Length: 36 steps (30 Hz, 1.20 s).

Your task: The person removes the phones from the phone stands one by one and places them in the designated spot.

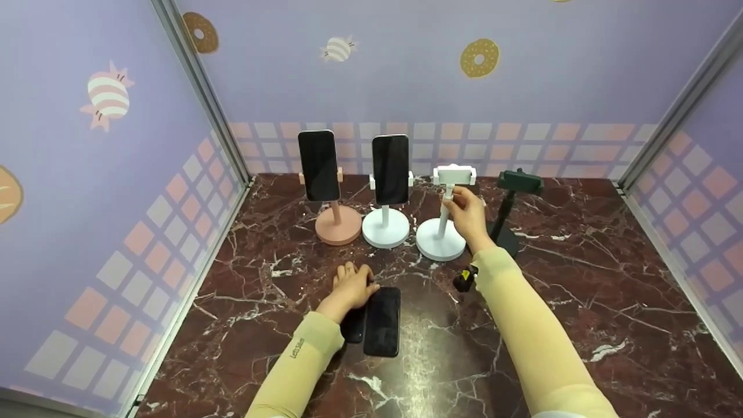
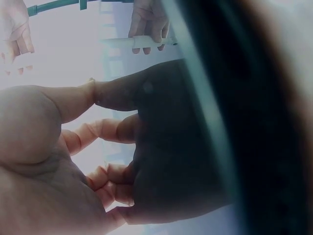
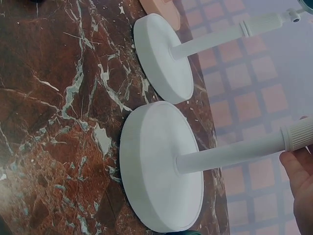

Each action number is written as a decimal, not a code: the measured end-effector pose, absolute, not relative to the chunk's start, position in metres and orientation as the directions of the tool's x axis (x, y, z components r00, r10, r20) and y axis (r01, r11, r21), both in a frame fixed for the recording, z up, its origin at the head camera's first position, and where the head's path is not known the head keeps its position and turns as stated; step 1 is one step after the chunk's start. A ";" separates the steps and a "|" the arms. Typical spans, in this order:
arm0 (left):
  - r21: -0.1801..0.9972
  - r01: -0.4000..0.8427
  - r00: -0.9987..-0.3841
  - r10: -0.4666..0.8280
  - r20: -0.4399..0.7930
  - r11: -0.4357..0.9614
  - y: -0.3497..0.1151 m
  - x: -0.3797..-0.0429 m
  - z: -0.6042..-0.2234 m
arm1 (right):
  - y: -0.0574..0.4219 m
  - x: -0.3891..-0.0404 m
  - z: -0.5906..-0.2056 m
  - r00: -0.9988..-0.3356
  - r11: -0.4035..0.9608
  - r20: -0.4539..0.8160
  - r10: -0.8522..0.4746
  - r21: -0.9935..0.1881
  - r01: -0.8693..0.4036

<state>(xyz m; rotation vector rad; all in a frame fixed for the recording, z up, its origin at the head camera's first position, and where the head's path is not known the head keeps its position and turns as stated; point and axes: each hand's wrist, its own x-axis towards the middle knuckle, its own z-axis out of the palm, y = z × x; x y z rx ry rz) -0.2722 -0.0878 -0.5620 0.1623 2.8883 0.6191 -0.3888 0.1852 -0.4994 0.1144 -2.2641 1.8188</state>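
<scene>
My right hand (image 1: 468, 212) grips the upper stem of a white phone stand (image 1: 441, 239), just under its phone-less clamp. The right wrist view shows the fingers (image 3: 297, 171) against the stand's ribbed collar (image 3: 297, 134). On the table, my left hand (image 1: 351, 286) reaches over the upper end of a black phone (image 1: 353, 328), its thumb and fingers bent down around it. The hand hides much of that phone. Right beside it lies another black phone (image 1: 383, 322). The left wrist view is dim and shows bent fingers (image 2: 117, 129) meeting a dark shape.
Behind my left hand, a pink stand (image 1: 338, 226) and another white stand (image 1: 386, 229) each bear an upright phone. A dark green stand (image 1: 520, 182) stands right of my right hand, its clamp without a phone. Patterned panels border the marble table (image 1: 580, 278).
</scene>
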 end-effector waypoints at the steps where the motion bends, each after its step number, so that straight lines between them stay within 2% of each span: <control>1: 0.417 0.068 -0.977 0.145 -0.155 0.906 -0.088 -0.272 -0.562 | 0.185 -0.389 -0.499 -0.970 0.224 0.229 0.086 -0.953 -0.205; 36: 0.398 0.061 -0.980 0.131 -0.151 0.915 -0.087 -0.272 -0.561 | 0.190 -0.386 -0.501 -0.979 0.285 0.204 0.024 -0.940 -0.188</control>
